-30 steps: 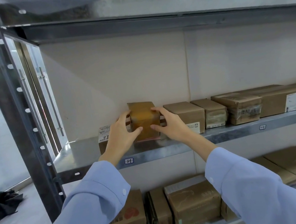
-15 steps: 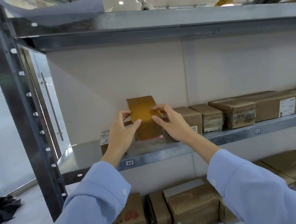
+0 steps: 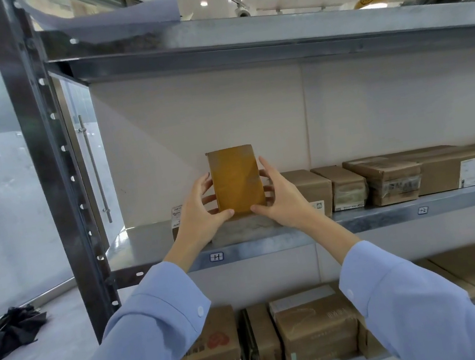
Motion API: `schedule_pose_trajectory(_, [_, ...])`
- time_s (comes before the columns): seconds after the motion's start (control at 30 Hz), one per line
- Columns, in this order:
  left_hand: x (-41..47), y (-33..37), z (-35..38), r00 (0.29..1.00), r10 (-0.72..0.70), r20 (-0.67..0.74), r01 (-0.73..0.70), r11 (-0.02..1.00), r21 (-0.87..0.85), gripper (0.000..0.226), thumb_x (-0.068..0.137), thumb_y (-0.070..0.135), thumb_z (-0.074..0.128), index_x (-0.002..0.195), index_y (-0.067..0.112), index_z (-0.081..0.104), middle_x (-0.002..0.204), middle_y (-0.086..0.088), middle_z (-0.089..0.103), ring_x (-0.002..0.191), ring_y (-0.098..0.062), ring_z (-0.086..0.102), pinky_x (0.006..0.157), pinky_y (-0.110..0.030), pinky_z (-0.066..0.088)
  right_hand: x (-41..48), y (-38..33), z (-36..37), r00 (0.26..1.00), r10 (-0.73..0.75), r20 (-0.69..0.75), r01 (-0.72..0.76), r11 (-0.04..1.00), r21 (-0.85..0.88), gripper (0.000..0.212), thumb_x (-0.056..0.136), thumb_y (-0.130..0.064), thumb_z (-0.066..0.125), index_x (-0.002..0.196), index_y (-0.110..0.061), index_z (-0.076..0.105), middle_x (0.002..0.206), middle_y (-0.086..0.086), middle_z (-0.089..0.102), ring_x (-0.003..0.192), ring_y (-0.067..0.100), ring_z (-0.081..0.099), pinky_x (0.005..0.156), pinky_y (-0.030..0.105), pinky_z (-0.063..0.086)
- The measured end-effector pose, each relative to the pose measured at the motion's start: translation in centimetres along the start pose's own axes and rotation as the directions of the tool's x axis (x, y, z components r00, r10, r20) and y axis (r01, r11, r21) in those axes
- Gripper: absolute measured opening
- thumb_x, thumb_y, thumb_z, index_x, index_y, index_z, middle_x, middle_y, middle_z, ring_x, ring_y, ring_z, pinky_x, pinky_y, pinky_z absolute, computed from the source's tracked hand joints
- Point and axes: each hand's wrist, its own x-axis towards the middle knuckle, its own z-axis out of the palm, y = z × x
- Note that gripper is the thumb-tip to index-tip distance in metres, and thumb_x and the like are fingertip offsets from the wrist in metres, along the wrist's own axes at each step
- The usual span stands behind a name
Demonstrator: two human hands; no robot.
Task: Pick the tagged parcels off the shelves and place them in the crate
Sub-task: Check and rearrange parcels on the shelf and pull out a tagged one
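Observation:
A small brown taped parcel (image 3: 235,180) is held upright just above the middle shelf (image 3: 389,212), near its left end. My left hand (image 3: 200,210) grips its left edge, thumb on the front and fingers behind. My right hand (image 3: 279,198) grips its right edge the same way. A labelled parcel (image 3: 177,216) stands behind my left hand, mostly hidden. No crate is in view.
Several cardboard parcels (image 3: 390,178) line the middle shelf to the right. More boxes (image 3: 314,328) fill the lower shelf. A steel upright (image 3: 43,165) stands at the left, with a glass door (image 3: 93,170) behind it. Dark cloth (image 3: 9,331) lies on the floor at left.
Both hands have lifted the brown parcel off the shelf and turned it upright, facing me. The view has tilted upward slightly.

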Motion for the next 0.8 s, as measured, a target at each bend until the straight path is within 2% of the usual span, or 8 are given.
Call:
schedule_pose_trajectory(0.07, [-0.1, 0.0, -0.1, 1.000, -0.027, 0.003, 0.027, 0.999, -0.022, 0.088, 0.079, 0.014, 0.079, 0.149, 0.019, 0.027, 0.149, -0.004, 0.040, 0.126, -0.021, 0.048, 0.102, -0.040, 0.048, 0.1, -0.2, 0.0, 1.000, 0.003, -0.009, -0.004, 1.000, -0.012, 0.107, 0.082, -0.015, 0.078, 0.157, -0.030, 0.004, 0.150, 0.002, 0.033, 0.130, 0.023, 0.046, 0.105, 0.051, 0.046])
schedule_pose_trajectory(0.17, [0.1, 0.0, -0.3, 0.999, -0.047, -0.003, 0.046, 0.998, -0.040, 0.085, 0.081, 0.019, 0.078, 0.149, 0.020, 0.027, 0.146, -0.005, 0.042, 0.125, -0.027, 0.051, 0.102, -0.045, 0.049, 0.0, -0.5, -0.1, 1.000, 0.002, -0.009, -0.002, 1.000, -0.023, 0.103, 0.083, -0.015, 0.078, 0.157, -0.025, 0.007, 0.148, 0.005, 0.030, 0.130, 0.022, 0.045, 0.108, 0.046, 0.044])
schedule_pose_trajectory(0.27, [0.0, 0.1, -0.1, 0.999, -0.045, -0.014, 0.045, 0.999, -0.014, 0.081, 0.083, 0.023, 0.076, 0.148, 0.019, 0.028, 0.142, -0.006, 0.042, 0.121, -0.025, 0.052, 0.098, -0.040, 0.049, 0.0, -0.9, 0.0, 1.000, -0.026, -0.012, 0.025, 0.997, -0.079, 0.092, 0.083, -0.018, 0.078, 0.154, -0.019, 0.020, 0.147, 0.005, 0.031, 0.133, 0.021, 0.042, 0.112, 0.041, 0.040])
schedule_pose_trajectory(0.37, [-0.1, 0.1, 0.0, 0.998, -0.060, -0.015, 0.060, 0.998, -0.007, 0.079, 0.084, 0.025, 0.074, 0.147, 0.017, 0.028, 0.143, -0.007, 0.038, 0.120, -0.019, 0.048, 0.097, -0.034, 0.047, 0.1, -1.1, 0.2, 0.999, -0.028, -0.041, 0.023, 0.993, -0.113, 0.086, 0.082, -0.027, 0.078, 0.151, -0.021, 0.027, 0.147, 0.003, 0.038, 0.132, 0.020, 0.043, 0.109, 0.039, 0.039])
schedule_pose_trajectory(0.53, [-0.5, 0.0, -0.4, 0.999, -0.027, -0.024, 0.027, 1.000, -0.010, 0.070, 0.086, 0.025, 0.073, 0.143, 0.017, 0.034, 0.136, 0.006, 0.045, 0.119, -0.008, 0.043, 0.084, -0.008, 0.038, 0.0, -0.9, 0.1, 0.999, -0.012, -0.042, 0.011, 0.999, -0.031, 0.082, 0.080, -0.029, 0.080, 0.146, -0.019, 0.032, 0.142, 0.000, 0.049, 0.121, 0.015, 0.052, 0.105, 0.039, 0.047])
schedule_pose_trajectory(0.63, [-0.7, -0.1, -0.6, 0.999, -0.010, -0.038, 0.010, 1.000, -0.016, 0.064, 0.086, 0.023, 0.074, 0.138, 0.016, 0.037, 0.135, 0.005, 0.047, 0.120, -0.008, 0.044, 0.095, -0.019, 0.039, -0.2, -0.6, 0.2, 0.999, 0.018, -0.030, -0.018, 0.999, 0.027, 0.082, 0.079, -0.029, 0.081, 0.144, -0.017, 0.032, 0.143, 0.001, 0.049, 0.125, 0.017, 0.051, 0.107, 0.040, 0.045])
schedule_pose_trajectory(0.7, [-0.8, -0.1, -0.6, 0.999, -0.015, -0.046, 0.012, 0.999, -0.051, 0.062, 0.084, 0.022, 0.076, 0.134, 0.018, 0.039, 0.131, 0.005, 0.050, 0.118, -0.009, 0.048, 0.097, -0.024, 0.041, -0.3, -0.5, 0.4, 0.999, 0.019, -0.040, -0.017, 0.998, 0.061, 0.087, 0.076, -0.033, 0.083, 0.144, -0.018, 0.030, 0.142, 0.000, 0.048, 0.126, 0.016, 0.051, 0.108, 0.041, 0.045])
schedule_pose_trajectory(0.8, [-0.8, -0.3, -0.5, 0.998, -0.025, -0.050, 0.020, 0.996, -0.085, 0.069, 0.083, 0.023, 0.077, 0.137, 0.021, 0.035, 0.124, 0.011, 0.048, 0.109, -0.003, 0.052, 0.085, -0.012, 0.045, -0.3, -0.3, 0.6, 0.999, 0.016, -0.042, -0.012, 0.996, 0.090, 0.099, 0.074, -0.036, 0.084, 0.151, -0.021, 0.023, 0.141, 0.001, 0.044, 0.123, 0.016, 0.052, 0.105, 0.038, 0.048])
